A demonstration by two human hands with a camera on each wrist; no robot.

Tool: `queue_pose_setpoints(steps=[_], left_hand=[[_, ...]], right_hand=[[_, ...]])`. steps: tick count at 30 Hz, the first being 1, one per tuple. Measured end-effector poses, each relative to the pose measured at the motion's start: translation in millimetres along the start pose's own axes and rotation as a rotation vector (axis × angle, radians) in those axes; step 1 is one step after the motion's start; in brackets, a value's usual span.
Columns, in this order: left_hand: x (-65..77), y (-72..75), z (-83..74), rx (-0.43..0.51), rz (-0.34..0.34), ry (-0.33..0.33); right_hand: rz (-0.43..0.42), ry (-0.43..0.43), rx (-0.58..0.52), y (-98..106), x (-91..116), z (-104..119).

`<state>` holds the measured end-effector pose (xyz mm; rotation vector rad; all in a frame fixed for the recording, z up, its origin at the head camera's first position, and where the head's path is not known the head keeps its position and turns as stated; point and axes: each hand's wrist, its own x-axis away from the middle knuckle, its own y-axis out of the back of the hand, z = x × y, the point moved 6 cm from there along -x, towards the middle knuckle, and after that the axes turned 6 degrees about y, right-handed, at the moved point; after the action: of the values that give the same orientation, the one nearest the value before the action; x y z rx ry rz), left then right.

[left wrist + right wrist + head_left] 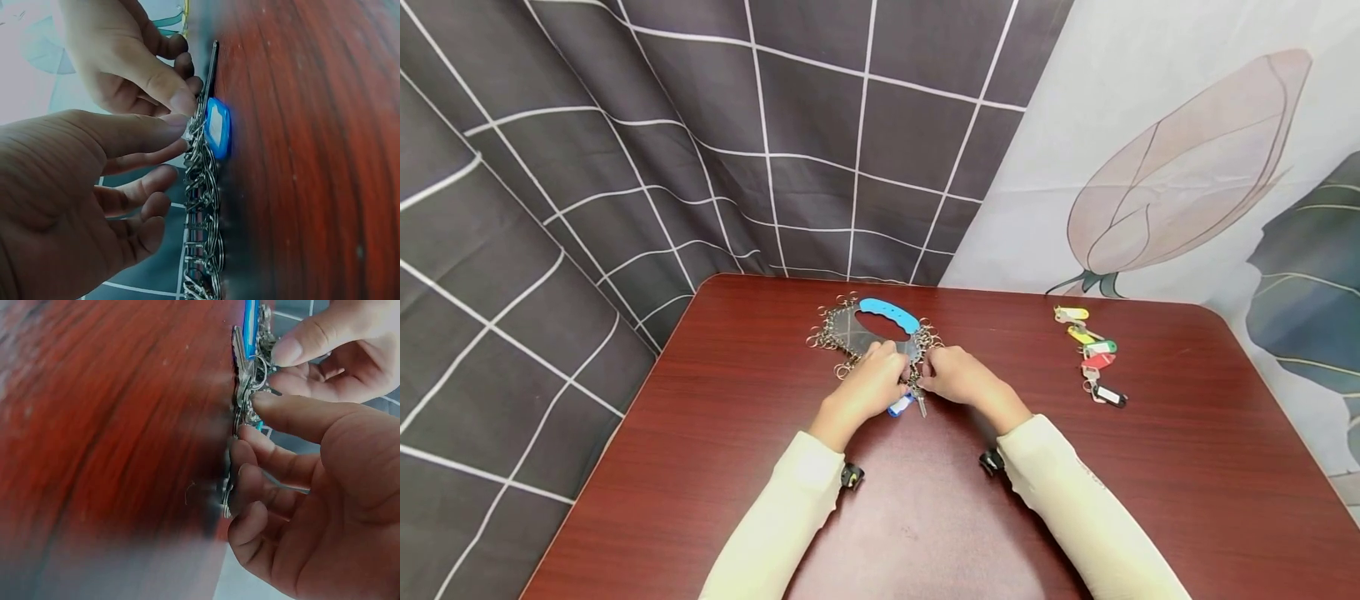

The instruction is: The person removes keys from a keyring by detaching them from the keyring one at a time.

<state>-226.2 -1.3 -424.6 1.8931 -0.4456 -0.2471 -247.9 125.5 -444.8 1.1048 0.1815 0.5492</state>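
A metal key holder plate (850,331) with a bright blue handle (889,313) lies on the table, small snap hooks and rings fringing its edge. My left hand (880,377) reaches over the plate's near edge, thumb and index finger pinching a small snap hook there. Right beside it, my right hand (952,375) pinches a key ring between thumb and index finger, its other fingers curled loosely. Below the fingertips hang a silver key (240,353) and a blue key tag (218,128) with a white label. The fingertips partly hide the hook and ring (260,372).
To the right lies a loose column of keys with tags: yellow tags (1075,313), a green one (1101,347), a red one (1098,361) and a black one (1110,396). The reddish-brown table (715,417) meets a dark grid-patterned curtain (805,108) at its back.
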Motion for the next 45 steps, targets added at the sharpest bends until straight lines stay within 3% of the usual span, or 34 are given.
queue_pose_setpoints(steps=[16, 28, 36, 45], left_hand=[[-6.3, -11.3, -0.5, 0.01, 0.018, 0.003], [-9.3, -12.9, -2.0, 0.014, -0.001, 0.0], [-16.0, -15.1, -4.8, 0.128, 0.004, 0.006], [-19.9, -16.5, 1.4, 0.312, -0.056, 0.127]], right_hand=[[-0.038, 0.016, 0.016, 7, -2, -7], [-0.064, -0.018, -0.064, 8, 3, -18], [-0.079, -0.002, -0.163, 8, 5, -21], [-0.104, 0.019, -0.299, 7, 5, -22]])
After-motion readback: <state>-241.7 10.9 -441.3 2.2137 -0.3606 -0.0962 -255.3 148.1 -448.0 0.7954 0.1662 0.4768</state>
